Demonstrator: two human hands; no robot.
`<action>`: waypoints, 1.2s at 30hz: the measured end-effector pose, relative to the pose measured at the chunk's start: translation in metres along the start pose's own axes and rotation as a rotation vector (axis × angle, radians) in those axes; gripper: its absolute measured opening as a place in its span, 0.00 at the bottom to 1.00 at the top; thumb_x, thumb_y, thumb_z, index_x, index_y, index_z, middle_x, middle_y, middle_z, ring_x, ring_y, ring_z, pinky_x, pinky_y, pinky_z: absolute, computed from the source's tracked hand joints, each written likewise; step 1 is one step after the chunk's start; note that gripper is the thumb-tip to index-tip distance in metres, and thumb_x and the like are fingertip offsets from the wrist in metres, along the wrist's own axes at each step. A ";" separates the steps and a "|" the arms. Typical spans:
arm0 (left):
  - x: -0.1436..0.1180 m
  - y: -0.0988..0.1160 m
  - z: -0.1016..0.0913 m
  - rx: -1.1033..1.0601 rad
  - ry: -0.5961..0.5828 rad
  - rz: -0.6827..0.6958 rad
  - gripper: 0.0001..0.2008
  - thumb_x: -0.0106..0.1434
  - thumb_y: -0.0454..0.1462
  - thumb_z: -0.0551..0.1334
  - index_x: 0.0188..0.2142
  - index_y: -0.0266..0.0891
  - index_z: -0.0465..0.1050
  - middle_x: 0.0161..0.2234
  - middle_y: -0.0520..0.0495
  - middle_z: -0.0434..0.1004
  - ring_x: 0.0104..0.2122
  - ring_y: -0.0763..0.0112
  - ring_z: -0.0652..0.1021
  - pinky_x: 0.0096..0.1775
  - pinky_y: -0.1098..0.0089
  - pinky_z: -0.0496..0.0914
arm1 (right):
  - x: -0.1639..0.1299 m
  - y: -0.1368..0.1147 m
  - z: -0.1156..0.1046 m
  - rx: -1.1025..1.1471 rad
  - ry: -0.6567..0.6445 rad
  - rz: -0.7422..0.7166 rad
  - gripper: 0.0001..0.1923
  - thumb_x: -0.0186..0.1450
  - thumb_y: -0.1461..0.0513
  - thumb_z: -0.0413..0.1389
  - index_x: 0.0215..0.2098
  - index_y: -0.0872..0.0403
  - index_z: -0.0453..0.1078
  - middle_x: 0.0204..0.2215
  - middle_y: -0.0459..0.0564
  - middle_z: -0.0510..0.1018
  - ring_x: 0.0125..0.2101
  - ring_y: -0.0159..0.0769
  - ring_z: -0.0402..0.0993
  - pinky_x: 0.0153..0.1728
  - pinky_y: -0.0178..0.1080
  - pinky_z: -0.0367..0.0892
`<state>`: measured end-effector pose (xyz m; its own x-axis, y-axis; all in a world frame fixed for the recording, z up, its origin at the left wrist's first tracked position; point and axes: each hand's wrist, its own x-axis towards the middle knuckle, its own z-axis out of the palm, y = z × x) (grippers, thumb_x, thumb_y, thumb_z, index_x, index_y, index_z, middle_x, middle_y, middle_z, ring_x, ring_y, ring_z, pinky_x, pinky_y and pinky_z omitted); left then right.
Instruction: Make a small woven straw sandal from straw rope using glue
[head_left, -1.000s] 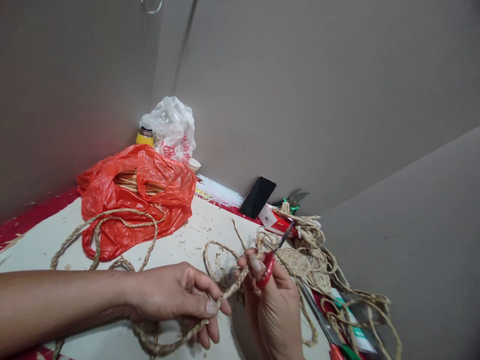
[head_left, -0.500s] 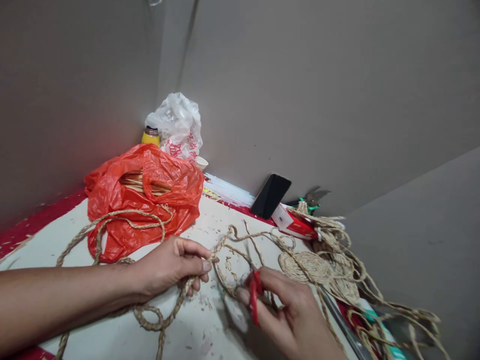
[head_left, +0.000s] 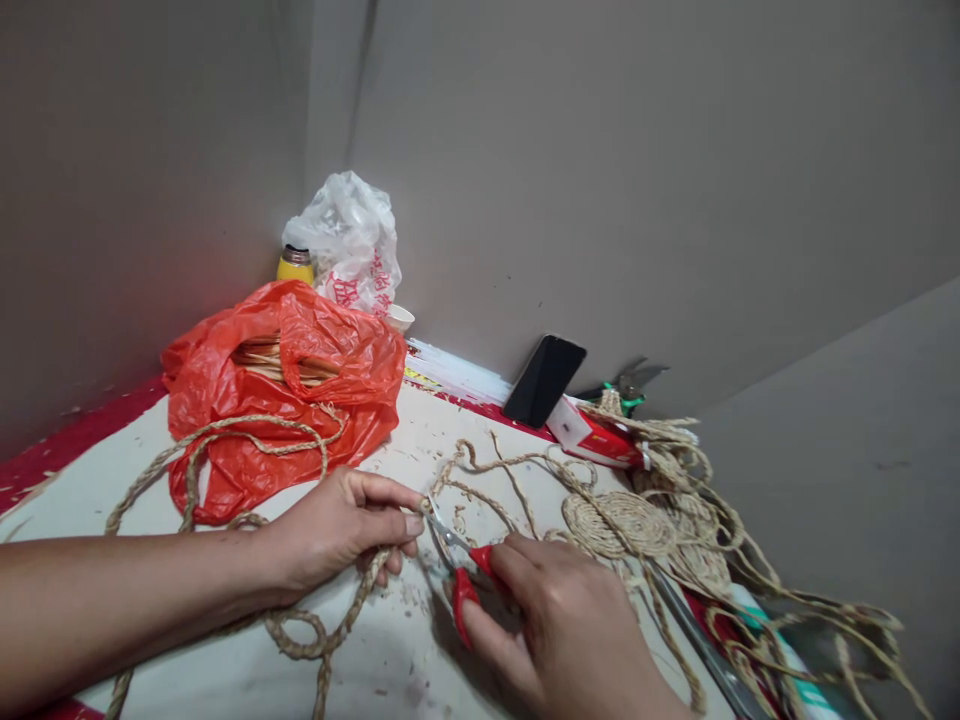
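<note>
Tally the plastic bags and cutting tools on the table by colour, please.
Orange plastic bag: 1
White plastic bag: 1
Red-handled scissors, in the right hand: 1
Green-handled cutters by the wall: 1
Total: 4

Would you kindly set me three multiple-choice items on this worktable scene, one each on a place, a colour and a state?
1. Where does the black phone stand?
A. Propped against the wall
B. Inside the orange plastic bag
C. Under the left hand

2. What colour are the scissors' handles?
A. Green
B. Red
C. Yellow

3. How does the left hand stand to the braided straw rope?
A. Flat on the table, apart from it
B. Raised above it
C. Pinching it at the fingertips

Answers: 1 A, the phone leans on the wall. 2 B, the scissors in the right hand show red handles. 3 C, thumb and fingers close on the rope beside the blade tips.
</note>
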<state>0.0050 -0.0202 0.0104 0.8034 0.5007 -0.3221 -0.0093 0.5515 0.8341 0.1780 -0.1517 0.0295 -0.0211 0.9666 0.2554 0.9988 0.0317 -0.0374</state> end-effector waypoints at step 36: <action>0.001 0.008 -0.006 -0.081 -0.029 -0.025 0.11 0.56 0.36 0.65 0.37 0.34 0.68 0.33 0.42 0.79 0.26 0.77 0.75 0.28 0.76 0.67 | 0.004 0.011 0.017 0.081 0.175 -0.080 0.14 0.60 0.62 0.52 0.17 0.53 0.59 0.14 0.42 0.63 0.17 0.28 0.57 0.23 0.33 0.49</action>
<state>0.0025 -0.0112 0.0141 0.8209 0.4671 -0.3286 -0.0362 0.6168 0.7863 0.1879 -0.1429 0.0137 -0.0850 0.9016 0.4242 0.9872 0.1338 -0.0865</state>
